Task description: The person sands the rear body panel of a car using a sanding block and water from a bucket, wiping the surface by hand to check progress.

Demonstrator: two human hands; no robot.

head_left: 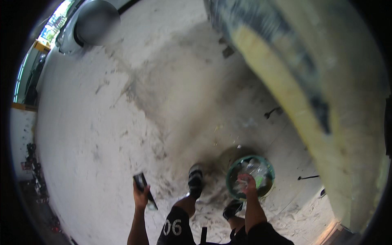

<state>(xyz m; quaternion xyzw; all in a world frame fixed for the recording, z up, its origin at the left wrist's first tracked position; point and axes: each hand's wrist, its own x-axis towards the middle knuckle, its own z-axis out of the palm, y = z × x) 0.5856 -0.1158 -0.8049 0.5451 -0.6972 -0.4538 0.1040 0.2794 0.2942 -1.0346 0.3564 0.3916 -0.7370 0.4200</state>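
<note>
My left hand [141,197] is closed around a dark, flat, oblong block [141,181], held out over the floor to the left of my legs. A pale strip shows at the block's lower end. Over a round green tub [230,174] my right hand [247,183] reaches in, its fingers curled and reddish. Whatever they hold, if anything, is too small to make out. Clear, crumpled, plastic-looking pieces [254,164] and a bit of bright green lie inside the tub.
A large curved panel [281,77], yellowish and grey with dark patches, looms along the right. Dusty, stained concrete floor [94,134] spreads around my feet. Small dark tools [309,177] lie near the panel. At the far left stands a light-coloured car [70,38], partly behind a blurred patch.
</note>
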